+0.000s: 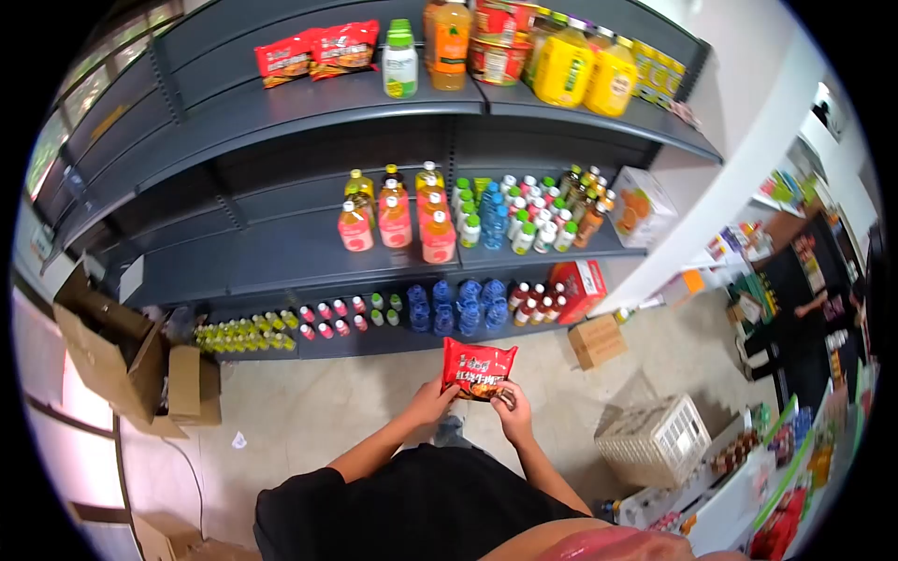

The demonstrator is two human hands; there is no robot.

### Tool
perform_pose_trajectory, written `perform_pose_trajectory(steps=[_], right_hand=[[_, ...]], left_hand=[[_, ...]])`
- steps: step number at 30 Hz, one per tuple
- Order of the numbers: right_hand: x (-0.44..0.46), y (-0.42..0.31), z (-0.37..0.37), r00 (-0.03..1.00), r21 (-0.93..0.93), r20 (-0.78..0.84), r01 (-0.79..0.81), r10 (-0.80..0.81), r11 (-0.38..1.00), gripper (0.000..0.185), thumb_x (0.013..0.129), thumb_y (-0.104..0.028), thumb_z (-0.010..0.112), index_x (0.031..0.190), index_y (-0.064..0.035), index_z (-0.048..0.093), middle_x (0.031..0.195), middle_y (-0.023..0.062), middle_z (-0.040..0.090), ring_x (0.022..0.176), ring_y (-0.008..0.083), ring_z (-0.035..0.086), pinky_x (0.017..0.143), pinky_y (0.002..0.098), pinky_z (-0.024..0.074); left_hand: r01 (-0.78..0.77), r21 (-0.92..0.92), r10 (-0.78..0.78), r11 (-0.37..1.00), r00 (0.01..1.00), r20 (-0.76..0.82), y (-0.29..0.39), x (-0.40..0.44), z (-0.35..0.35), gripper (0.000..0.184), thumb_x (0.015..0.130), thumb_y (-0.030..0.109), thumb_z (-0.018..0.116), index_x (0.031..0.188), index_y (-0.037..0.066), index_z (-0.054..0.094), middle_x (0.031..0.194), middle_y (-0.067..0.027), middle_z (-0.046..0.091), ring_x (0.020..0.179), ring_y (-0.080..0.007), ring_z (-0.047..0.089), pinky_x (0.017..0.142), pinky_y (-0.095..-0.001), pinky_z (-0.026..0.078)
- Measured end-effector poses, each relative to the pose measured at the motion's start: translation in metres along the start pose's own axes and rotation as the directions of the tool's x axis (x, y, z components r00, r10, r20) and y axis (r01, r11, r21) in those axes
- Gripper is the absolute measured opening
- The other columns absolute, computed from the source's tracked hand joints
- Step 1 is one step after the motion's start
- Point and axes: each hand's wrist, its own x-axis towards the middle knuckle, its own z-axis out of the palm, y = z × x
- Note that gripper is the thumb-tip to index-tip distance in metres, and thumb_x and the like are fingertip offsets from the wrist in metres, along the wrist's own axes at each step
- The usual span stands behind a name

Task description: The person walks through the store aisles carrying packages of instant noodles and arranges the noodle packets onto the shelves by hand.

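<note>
Both my hands hold one red packet of instant noodles (479,365) in front of my body, its printed front facing up toward me. My left hand (433,400) grips the lower left corner, and my right hand (511,408) closes on the lower right corner. Two similar red noodle packets (344,49) lie side by side on the top shelf (281,117). Right of them stand a green-capped white bottle (400,65), an orange drink bottle (449,47), red noodle tubs (498,62) and large yellow bottles (565,67).
Pink drink bottles (395,220) and small bottles fill part of the middle shelf (281,266). More bottles line the bottom level. Cardboard boxes (117,355) stand at left, a small carton (597,341) and a white basket (655,439) at right. A person (809,309) is at far right.
</note>
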Motion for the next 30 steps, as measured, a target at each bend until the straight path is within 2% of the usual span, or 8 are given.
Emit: perform_pose_trajectory(steps=[3, 6, 9, 13, 16, 21, 27, 30], right_hand=[[0.043, -0.019, -0.001, 0.999, 0.135, 0.041, -0.012, 0.007, 0.991, 0.035, 0.092, 0.003, 0.063, 0.125, -0.0033, 0.056, 0.121, 0.0058, 0.060, 0.114, 0.0155, 0.058, 0.095, 0.0300, 0.0501], [0.093, -0.022, -0.008, 0.996, 0.077, 0.036, 0.082, -0.085, 0.994, 0.036, 0.091, 0.004, 0.063, 0.126, -0.0030, 0.056, 0.126, 0.0064, 0.058, 0.119, 0.0177, 0.057, 0.095, 0.0313, 0.0501], [0.130, -0.025, -0.025, 0.991, 0.026, -0.014, 0.131, -0.130, 0.991, 0.037, 0.090, 0.005, 0.064, 0.126, -0.0034, 0.057, 0.135, 0.0091, 0.055, 0.123, 0.0192, 0.056, 0.097, 0.0329, 0.0493], [0.155, -0.027, -0.048, 0.967, 0.028, -0.125, 0.226, -0.221, 0.974, 0.033, 0.089, 0.004, 0.065, 0.120, -0.0047, 0.059, 0.135, 0.0079, 0.056, 0.118, 0.0176, 0.059, 0.094, 0.0326, 0.0496], [0.161, -0.025, -0.056, 0.949, 0.012, -0.197, 0.255, -0.248, 0.967, 0.031, 0.088, -0.007, 0.069, 0.118, -0.0063, 0.063, 0.138, 0.0114, 0.057, 0.115, 0.0212, 0.061, 0.087, 0.0338, 0.0495], [0.173, -0.047, -0.053, 0.914, -0.100, -0.144, 0.369, -0.381, 0.924, 0.031, 0.084, -0.005, 0.071, 0.114, -0.0068, 0.064, 0.132, 0.0157, 0.058, 0.113, 0.0246, 0.061, 0.085, 0.0340, 0.0500], [0.195, -0.079, -0.034, 0.829, -0.157, -0.067, 0.540, -0.555, 0.827, 0.031, 0.077, -0.003, 0.072, 0.108, -0.0052, 0.065, 0.126, 0.0175, 0.060, 0.106, 0.0280, 0.061, 0.083, 0.0343, 0.0497], [0.194, -0.099, -0.015, 0.816, -0.167, -0.041, 0.564, -0.577, 0.809, 0.033, 0.076, -0.004, 0.072, 0.109, -0.0052, 0.065, 0.124, 0.0172, 0.061, 0.106, 0.0278, 0.061, 0.084, 0.0342, 0.0494]], left_hand=[[-0.026, 0.114, 0.030, 0.993, 0.999, -0.037, 0.021, 0.025, -0.017, 0.037, 0.099, 0.030, 0.059, 0.126, 0.004, 0.055, 0.091, -0.0110, 0.069, 0.084, -0.0227, 0.067, 0.077, -0.0369, 0.052], [-0.082, 0.107, 0.091, 0.991, 0.993, -0.074, 0.052, 0.061, -0.028, 0.042, 0.098, 0.031, 0.060, 0.131, 0.006, 0.053, 0.097, -0.0190, 0.071, 0.091, -0.0368, 0.069, 0.081, -0.0419, 0.051], [-0.196, 0.157, 0.217, 0.968, 0.967, -0.132, 0.064, 0.101, -0.027, 0.044, 0.098, 0.030, 0.060, 0.133, 0.005, 0.052, 0.098, -0.0214, 0.070, 0.093, -0.0400, 0.068, 0.081, -0.0430, 0.051], [-0.195, 0.422, 0.221, 0.885, 0.975, -0.012, 0.103, 0.142, -0.021, 0.044, 0.096, 0.029, 0.064, 0.131, 0.003, 0.056, 0.103, -0.0216, 0.069, 0.098, -0.0397, 0.067, 0.085, -0.0434, 0.052], [-0.209, 0.384, 0.269, 0.899, 0.957, -0.109, 0.152, 0.140, -0.005, 0.044, 0.093, 0.025, 0.068, 0.129, 0.002, 0.058, 0.111, -0.0205, 0.068, 0.100, -0.0388, 0.066, 0.087, -0.0422, 0.052], [-0.338, 0.449, 0.450, 0.827, 0.877, -0.170, 0.155, 0.139, -0.005, 0.044, 0.091, 0.020, 0.069, 0.130, 0.002, 0.059, 0.115, -0.0200, 0.067, 0.103, -0.0382, 0.066, 0.088, -0.0421, 0.052], [-0.386, 0.473, 0.550, 0.792, 0.788, -0.277, 0.153, 0.129, -0.035, 0.042, 0.089, 0.013, 0.071, 0.127, 0.000, 0.059, 0.110, -0.0202, 0.067, 0.100, -0.0382, 0.066, 0.086, -0.0404, 0.052], [-0.354, 0.423, 0.513, 0.834, 0.779, -0.359, 0.150, 0.122, -0.052, 0.042, 0.089, 0.013, 0.072, 0.127, 0.001, 0.059, 0.113, -0.0196, 0.067, 0.102, -0.0354, 0.067, 0.088, -0.0390, 0.053]])
